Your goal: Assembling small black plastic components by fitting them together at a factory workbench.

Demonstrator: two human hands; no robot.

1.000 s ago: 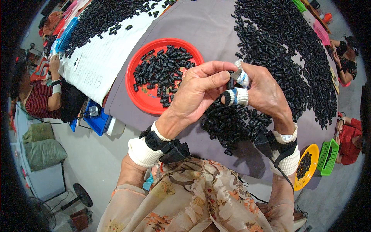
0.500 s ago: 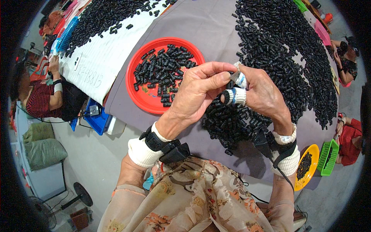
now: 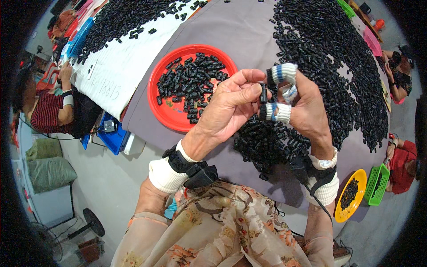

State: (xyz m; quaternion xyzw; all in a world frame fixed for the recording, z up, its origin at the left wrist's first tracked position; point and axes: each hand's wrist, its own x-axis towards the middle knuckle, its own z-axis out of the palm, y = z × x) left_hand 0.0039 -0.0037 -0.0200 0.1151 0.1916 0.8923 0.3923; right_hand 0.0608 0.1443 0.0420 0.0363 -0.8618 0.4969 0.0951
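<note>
My left hand (image 3: 220, 113) pinches a small black cylindrical plastic part (image 3: 263, 93) upright between thumb and forefinger. Facing it, my right hand (image 3: 310, 109) has knitted white, blue and black covers on its thumb and forefinger, whose tips come close to the part. Between these fingers is a small whitish-blue, shiny piece (image 3: 289, 93) whose kind I cannot make out. Behind my left hand lies a round red tray (image 3: 154, 100) holding many similar black parts. A heap of black parts (image 3: 267, 147) sits beneath and beside my right hand.
More black parts (image 3: 324, 49) spread over the grey-covered table (image 3: 222, 31). Another pile (image 3: 120, 20) lies on a white sheet at far left. A yellow plate (image 3: 341, 204) and green basket (image 3: 378, 184) stand at right. Other people sit on both sides.
My right hand's fingers have spread and its forefinger has lifted, uncovering the black part. The whitish-blue piece has drawn back from the left fingertips. My left hand keeps its pinch.
</note>
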